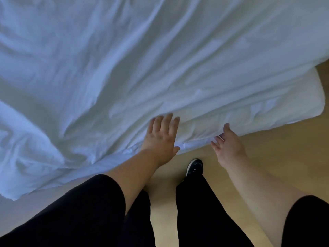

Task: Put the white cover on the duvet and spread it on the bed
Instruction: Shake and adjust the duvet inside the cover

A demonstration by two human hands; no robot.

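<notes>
- Head view, bottom edge first: we see our two black short sleeves [92, 207] in the lower left and lower right corners, with dark trouser legs [195, 211] between them.
- Just above the right trouser leg, near the lower middle of the frame, we see one dark sneaker with pale markings [194, 167] standing on the light tan wooden floor [267, 145].
- Our left hand [161, 135], a little left of the frame's centre, lies palm down with straight, slightly spread fingers, flat on the near hem of the rumpled white fabric duvet cover [124, 68]; it grasps nothing.
- Our right hand [227, 141], just right of centre, has its thumb up against the underside of that same hem and its fingers loosely extended below it; the fingertips seem to touch the fabric's edge, but we cannot tell whether any cloth is pinched.
- The two hands are near each other along one stretch of hem, not touching.
- The white duvet cover fills the upper and left parts of the frame, heavily creased, with deep folds in the left middle and a loose corner hanging at the lower left.
- At the right middle, a rounded white mattress corner [315, 97] shows beneath the cover's edge, with floor beyond it.
</notes>
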